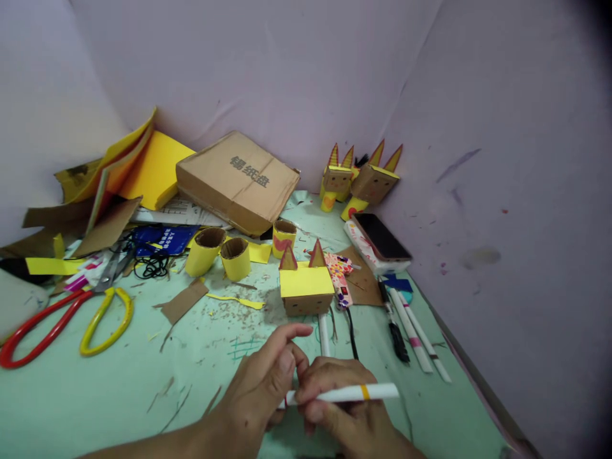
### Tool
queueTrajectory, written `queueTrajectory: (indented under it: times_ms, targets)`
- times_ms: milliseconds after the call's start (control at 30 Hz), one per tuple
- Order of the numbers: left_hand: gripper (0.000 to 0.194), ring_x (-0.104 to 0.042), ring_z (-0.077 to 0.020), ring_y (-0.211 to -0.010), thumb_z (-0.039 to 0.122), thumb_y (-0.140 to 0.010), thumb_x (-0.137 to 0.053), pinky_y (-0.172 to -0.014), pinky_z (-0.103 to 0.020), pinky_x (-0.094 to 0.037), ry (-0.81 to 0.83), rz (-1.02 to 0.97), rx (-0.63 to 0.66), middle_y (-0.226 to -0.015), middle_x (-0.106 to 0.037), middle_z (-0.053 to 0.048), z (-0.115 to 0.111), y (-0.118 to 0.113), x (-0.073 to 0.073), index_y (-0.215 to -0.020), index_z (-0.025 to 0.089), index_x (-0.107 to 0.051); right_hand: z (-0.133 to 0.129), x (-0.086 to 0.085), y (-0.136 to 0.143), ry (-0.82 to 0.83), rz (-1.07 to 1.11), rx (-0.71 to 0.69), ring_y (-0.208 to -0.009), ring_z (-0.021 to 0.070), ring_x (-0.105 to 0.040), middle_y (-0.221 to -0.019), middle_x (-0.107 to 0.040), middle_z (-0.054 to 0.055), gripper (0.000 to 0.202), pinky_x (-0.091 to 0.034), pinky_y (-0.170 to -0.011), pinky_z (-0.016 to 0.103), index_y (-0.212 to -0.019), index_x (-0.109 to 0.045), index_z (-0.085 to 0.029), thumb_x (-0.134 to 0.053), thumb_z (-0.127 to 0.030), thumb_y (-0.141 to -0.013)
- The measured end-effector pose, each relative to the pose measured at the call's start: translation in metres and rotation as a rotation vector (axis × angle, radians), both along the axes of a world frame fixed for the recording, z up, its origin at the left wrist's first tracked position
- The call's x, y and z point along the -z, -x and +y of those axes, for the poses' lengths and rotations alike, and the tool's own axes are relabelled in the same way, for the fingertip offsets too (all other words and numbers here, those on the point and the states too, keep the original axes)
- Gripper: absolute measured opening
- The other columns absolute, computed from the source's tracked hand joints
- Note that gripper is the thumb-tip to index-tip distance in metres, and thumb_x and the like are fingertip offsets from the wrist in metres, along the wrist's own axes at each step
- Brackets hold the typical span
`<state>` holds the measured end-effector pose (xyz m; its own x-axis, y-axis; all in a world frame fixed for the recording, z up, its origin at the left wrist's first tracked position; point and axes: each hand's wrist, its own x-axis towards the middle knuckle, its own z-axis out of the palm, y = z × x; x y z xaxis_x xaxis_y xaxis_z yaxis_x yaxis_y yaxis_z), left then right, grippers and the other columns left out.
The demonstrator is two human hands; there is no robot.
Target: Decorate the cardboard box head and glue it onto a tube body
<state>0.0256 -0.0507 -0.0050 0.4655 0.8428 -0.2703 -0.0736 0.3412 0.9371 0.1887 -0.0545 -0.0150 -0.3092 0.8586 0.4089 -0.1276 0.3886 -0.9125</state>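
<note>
At the front of the table my right hand (356,424) pinches a white marker (339,394) with an orange band near one end. My left hand (261,386) closes round the marker's other end, its index finger stretched forward; the tip is hidden among the fingers. Just beyond my hands sits a small cardboard box (308,305) with a yellow top, two pointed ears and dots drawn on its front. Another white pen-like stick (324,335) lies between this box and my right hand.
Yellow-covered cardboard tubes (236,260) stand behind to the left. Red-and-yellow-handled scissors (108,319) lie at the left, near cardboard scraps (184,299). Two cardboard animal figures (375,182) stand at the back by a flat carton (234,178). A phone (382,236) and several pens (411,328) lie at the right.
</note>
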Motion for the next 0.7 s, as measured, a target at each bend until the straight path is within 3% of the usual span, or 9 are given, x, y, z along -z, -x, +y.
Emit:
queueTrajectory:
  times_ms: [100,167,233,300,433,500,567,633,700]
  targets:
    - [0.051,-0.036,-0.0104,-0.054,0.064,-0.089,-0.045,-0.043,-0.018,-0.026,-0.114,0.075,0.038,-0.067,-0.049,0.004,0.005,0.002,-0.007,-0.118,0.022,-0.053,-0.003,-0.005,-0.014,-0.041,-0.073,0.038,-0.057,0.0138,-0.063,-0.059,-0.066,0.000,0.017,-0.050,-0.059,0.022,-0.090,-0.075,-0.026,-0.065,-0.040,-0.089]
    - [0.046,-0.037,-0.0119,-0.052,0.060,-0.091,-0.042,-0.046,-0.020,-0.029,-0.217,0.154,-0.020,-0.057,-0.042,0.006,0.011,0.006,-0.012,-0.111,0.021,-0.057,-0.006,-0.009,-0.027,-0.025,-0.066,0.094,-0.054,0.0144,-0.061,-0.060,-0.065,0.001,0.016,-0.048,-0.053,0.024,-0.089,-0.075,-0.025,-0.066,-0.037,-0.089]
    - [0.037,-0.037,-0.0121,-0.050,0.051,-0.093,-0.043,-0.048,-0.021,-0.031,-0.349,0.305,-0.092,-0.053,-0.038,0.007,0.017,0.012,-0.016,-0.103,0.021,-0.061,-0.007,-0.011,-0.042,0.042,0.034,0.212,-0.050,0.0132,-0.056,-0.057,-0.062,0.001,0.017,-0.044,-0.047,0.022,-0.085,-0.075,-0.025,-0.065,-0.037,-0.090]
    - [0.027,-0.040,-0.0124,-0.048,0.040,-0.091,-0.046,-0.048,-0.022,-0.032,-0.493,0.504,-0.053,-0.052,-0.040,0.007,0.022,0.016,-0.020,-0.095,0.022,-0.066,-0.006,-0.011,-0.054,0.135,0.154,0.368,-0.046,0.0110,-0.052,-0.054,-0.058,-0.001,0.019,-0.040,-0.042,0.019,-0.082,-0.074,-0.024,-0.066,-0.040,-0.089]
    - [0.033,-0.060,-0.0205,-0.056,0.019,-0.084,-0.048,-0.051,-0.029,-0.043,-0.857,0.866,0.357,-0.075,-0.066,-0.005,0.019,0.005,-0.017,-0.111,0.021,-0.066,-0.001,-0.001,-0.066,0.251,0.213,0.542,-0.042,0.0106,-0.050,-0.051,-0.056,-0.001,0.023,-0.039,-0.039,0.020,-0.078,-0.073,-0.021,-0.072,-0.044,-0.082]
    - [0.043,-0.064,-0.0249,-0.054,0.010,-0.075,-0.050,-0.047,-0.032,-0.044,-0.975,1.074,0.574,-0.090,-0.069,-0.011,0.016,-0.004,-0.012,-0.116,0.019,-0.063,0.000,0.008,-0.064,0.281,0.187,0.542,-0.043,0.0116,-0.051,-0.050,-0.056,0.000,0.028,-0.039,-0.040,0.021,-0.076,-0.073,-0.019,-0.072,-0.046,-0.081]
    - [0.037,-0.063,-0.0250,-0.050,0.007,-0.072,-0.051,-0.042,-0.032,-0.043,-0.996,1.194,0.681,-0.093,-0.068,-0.012,0.015,-0.010,-0.008,-0.103,0.018,-0.065,-0.001,0.016,-0.059,0.291,0.157,0.536,-0.045,0.0118,-0.052,-0.050,-0.056,0.000,0.030,-0.040,-0.042,0.021,-0.074,-0.072,-0.018,-0.072,-0.047,-0.081]
    - [0.021,-0.065,-0.0240,-0.056,0.009,-0.079,-0.046,-0.048,-0.032,-0.047,-0.987,1.109,0.574,-0.089,-0.067,-0.011,0.017,-0.011,-0.005,-0.088,0.018,-0.063,-0.003,0.020,-0.053,0.290,0.137,0.529,-0.047,0.0116,-0.052,-0.051,-0.056,0.000,0.029,-0.039,-0.043,0.020,-0.076,-0.072,-0.019,-0.069,-0.046,-0.084]
    - [0.021,-0.066,-0.0222,-0.067,0.016,-0.089,-0.039,-0.059,-0.031,-0.050,-0.933,0.884,0.344,-0.086,-0.065,-0.009,0.020,-0.007,-0.004,-0.085,0.019,-0.059,-0.005,0.021,-0.048,0.279,0.109,0.483,-0.047,0.0110,-0.051,-0.052,-0.057,-0.001,0.028,-0.039,-0.043,0.020,-0.077,-0.072,-0.019,-0.066,-0.045,-0.086]
